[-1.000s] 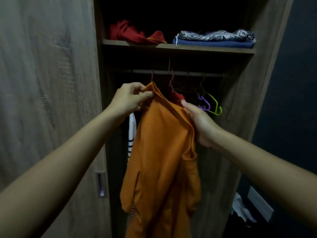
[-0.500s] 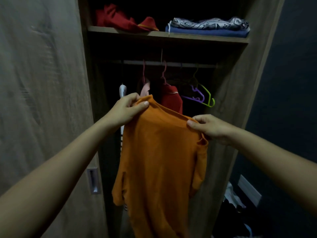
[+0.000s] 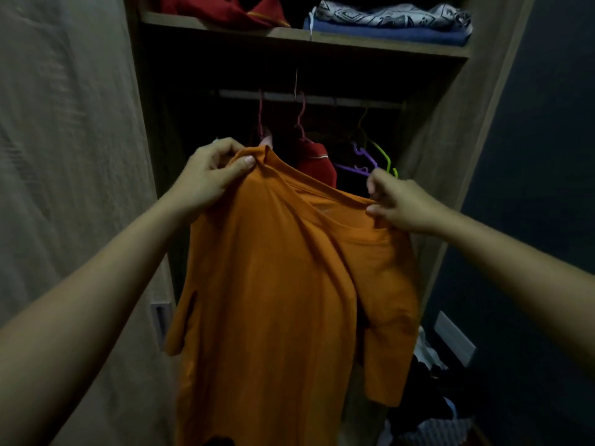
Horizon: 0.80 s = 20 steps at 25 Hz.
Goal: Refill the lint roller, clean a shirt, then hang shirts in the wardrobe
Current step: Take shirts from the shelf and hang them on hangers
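An orange shirt (image 3: 277, 284) hangs spread out in front of the open wardrobe. My left hand (image 3: 209, 175) pinches its left shoulder near the collar. At the other shoulder my right hand (image 3: 396, 204) grips the fabric. Behind the shirt runs the hanging rail (image 3: 322, 99) with a red shirt (image 3: 317, 159) on a pink hanger (image 3: 301, 120). Empty purple and green hangers (image 3: 370, 159) dangle from the rail to the right. Whether a hanger is inside the orange shirt I cannot see.
A shelf (image 3: 306, 40) above the rail carries folded red, blue and patterned clothes. The wardrobe door (image 3: 70, 188) stands at the left with a recessed handle (image 3: 161, 320). Loose clothes (image 3: 431, 413) lie on the floor at the lower right beside a dark wall.
The shirt went from bunched and side-on to spread flat between my hands. My right hand slid out to the right shoulder, and both hands dropped a little lower in view.
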{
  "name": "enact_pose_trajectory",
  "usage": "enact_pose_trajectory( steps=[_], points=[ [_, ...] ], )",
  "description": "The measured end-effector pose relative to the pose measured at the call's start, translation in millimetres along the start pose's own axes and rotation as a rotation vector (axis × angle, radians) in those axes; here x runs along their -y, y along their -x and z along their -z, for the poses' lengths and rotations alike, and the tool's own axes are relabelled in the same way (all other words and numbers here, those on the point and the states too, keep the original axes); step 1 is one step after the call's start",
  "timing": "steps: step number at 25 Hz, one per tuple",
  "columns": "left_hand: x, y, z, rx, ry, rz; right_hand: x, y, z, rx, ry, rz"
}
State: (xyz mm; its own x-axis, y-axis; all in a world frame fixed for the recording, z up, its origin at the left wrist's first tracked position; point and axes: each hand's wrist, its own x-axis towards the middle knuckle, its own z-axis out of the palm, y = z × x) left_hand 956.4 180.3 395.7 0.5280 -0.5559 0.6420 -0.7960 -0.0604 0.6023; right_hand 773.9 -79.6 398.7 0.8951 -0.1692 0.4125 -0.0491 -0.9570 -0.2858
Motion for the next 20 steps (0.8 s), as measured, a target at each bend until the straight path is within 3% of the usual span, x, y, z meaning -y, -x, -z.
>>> enact_pose_trajectory(
  steps=[2, 3, 6, 8, 9, 11, 13, 15, 20],
  points=[
    [2, -1, -3, -0.118, -0.004, 0.003, -4, 2, -14, -0.002, 0.348, 0.291],
    [4, -2, -4, -0.187, -0.016, 0.026, -7, 2, -19, 0.042, 0.455, 0.341],
    [7, -3, -8, -0.294, -0.124, 0.116, -14, 2, -13, 0.205, 0.429, 0.126],
    [10, -4, -13, -0.181, -0.206, 0.156, -13, 2, 0, 0.436, 0.140, -0.193],
    [8, -3, -17, -0.045, -0.177, 0.145, -14, 2, 5, 0.515, -0.039, -0.332],
    [0, -4, -26, 0.273, -0.034, 0.091, -19, 2, 8, 0.479, -0.057, -0.374],
    [-4, -14, -42, 0.396, -0.003, 0.040, -33, -3, 8, 0.275, 0.241, -0.244],
    [-3, -33, -68, 0.299, 0.064, 0.048, -54, -12, 10, 0.159, 0.591, -0.150],
    [-8, -106, -157, 0.165, 0.336, 0.188, -100, -26, 8, 0.354, 1.111, -0.183]
  ],
)
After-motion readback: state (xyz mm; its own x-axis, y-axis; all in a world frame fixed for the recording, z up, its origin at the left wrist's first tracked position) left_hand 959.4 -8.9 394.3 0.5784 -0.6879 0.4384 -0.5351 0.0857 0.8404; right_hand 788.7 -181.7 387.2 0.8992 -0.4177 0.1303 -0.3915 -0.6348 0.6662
